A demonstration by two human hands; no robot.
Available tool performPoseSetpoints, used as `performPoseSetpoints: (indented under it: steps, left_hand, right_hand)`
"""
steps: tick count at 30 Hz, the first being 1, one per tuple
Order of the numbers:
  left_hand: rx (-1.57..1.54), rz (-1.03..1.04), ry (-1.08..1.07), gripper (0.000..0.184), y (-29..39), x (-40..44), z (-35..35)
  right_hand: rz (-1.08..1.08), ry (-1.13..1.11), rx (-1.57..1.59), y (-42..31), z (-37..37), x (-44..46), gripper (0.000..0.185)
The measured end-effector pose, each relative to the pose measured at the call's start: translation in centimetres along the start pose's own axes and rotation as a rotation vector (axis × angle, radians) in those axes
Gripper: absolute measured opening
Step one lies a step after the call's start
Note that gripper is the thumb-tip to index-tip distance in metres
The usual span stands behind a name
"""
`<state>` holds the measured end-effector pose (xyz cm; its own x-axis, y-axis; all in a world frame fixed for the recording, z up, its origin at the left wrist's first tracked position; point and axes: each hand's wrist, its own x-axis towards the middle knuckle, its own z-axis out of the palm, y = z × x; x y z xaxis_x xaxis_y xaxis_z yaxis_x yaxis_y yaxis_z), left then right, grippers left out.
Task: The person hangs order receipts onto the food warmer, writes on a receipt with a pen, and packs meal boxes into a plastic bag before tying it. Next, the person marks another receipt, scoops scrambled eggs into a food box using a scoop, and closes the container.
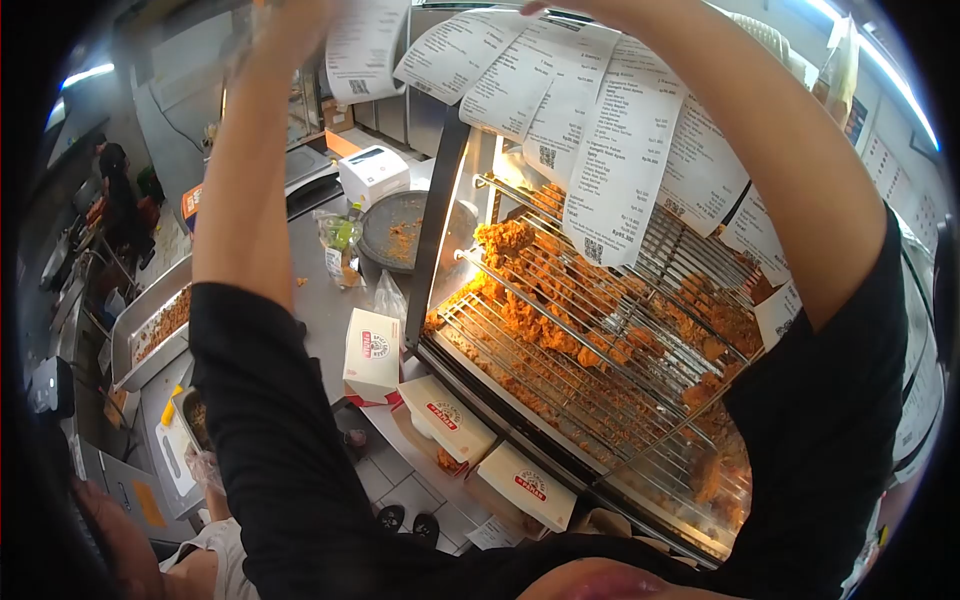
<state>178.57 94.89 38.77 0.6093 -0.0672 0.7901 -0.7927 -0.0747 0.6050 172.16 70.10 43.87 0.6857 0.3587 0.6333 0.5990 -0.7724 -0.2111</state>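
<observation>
Both my arms reach up to the top edge of the view. My left hand point(305, 12) is smeared and cut off there, beside a hanging printed receipt point(362, 55); whether it grips the paper I cannot make out. Only a small part of my right hand point(548, 6) shows at the top, just above a row of long paper receipts point(618, 150). These receipts hang over the front of a lit display warmer point(440, 230). Fried chicken pieces point(530, 310) lie on its wire racks, partly hidden by the paper.
Printed food boxes point(372, 350) stand along the warmer's lower edge. A round dark pan point(400, 228), a white box point(374, 176) and a plastic bag point(340, 235) sit on the counter. Another person point(190, 570) is at lower left, near a metal tray point(150, 335). A co-worker point(115, 180) stands farther back.
</observation>
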Motion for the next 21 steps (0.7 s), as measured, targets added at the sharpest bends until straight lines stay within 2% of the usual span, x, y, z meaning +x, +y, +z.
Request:
performPoseSetpoints:
  steps: [1, 3, 5, 7, 8, 10, 11, 13, 17, 19, 21]
  left_hand:
    - [0.003, 0.003, 0.006, 0.029, -1.6, 0.7, -0.6]
    - [0.256, -0.012, 0.099, 0.029, -4.8, 3.1, -1.6]
    - [0.249, 0.046, 0.106, 0.031, -6.4, 3.8, -1.1]
    - [0.249, 0.191, 0.097, 0.037, -8.7, 5.6, -1.3]
    - [0.245, 0.191, 0.094, 0.037, -8.4, 5.4, -0.9]
    - [0.421, 0.094, 0.034, 0.042, -6.6, 4.5, 0.2]
    - [0.414, 0.089, 0.024, 0.042, -6.5, 4.6, 0.6]
    - [0.329, 0.065, -0.056, 0.05, -6.6, 5.1, 1.1]
    - [0.135, 0.017, -0.145, 0.053, -7.6, 6.0, 2.5]
    - [0.146, -0.055, -0.212, 0.037, -10.9, 8.3, 1.9]
    - [0.165, -0.089, -0.231, 0.036, -11.7, 8.9, 2.3]
  right_hand:
    - [-0.007, 0.0, 0.0, 0.7, -0.3, 0.0, 0.056]
    - [-0.136, -0.077, 0.034, 2.8, -1.6, 0.1, 0.06]
    - [-0.114, -0.121, -0.01, 1.3, -4.4, -2.7, 0.057]
    - [0.023, -0.199, -0.105, -0.6, -6.7, -5.4, 0.054]
    - [0.027, -0.198, -0.107, -1.6, -7.3, -7.6, 0.054]
    - [-0.022, -0.13, -0.346, -2.8, -8.4, -10.6, 0.054]
    - [-0.033, -0.108, -0.425, -2.9, -9.1, -11.2, 0.054]
    - [-0.055, -0.125, -0.365, -2.1, -10.9, -11.8, 0.056]
    - [-0.019, -0.053, -0.216, -1.0, -12.9, -12.7, 0.055]
    - [0.002, -0.021, -0.205, -0.1, -13.9, -13.4, 0.054]
    - [0.025, -0.007, -0.233, 0.9, -15.4, -14.2, 0.053]
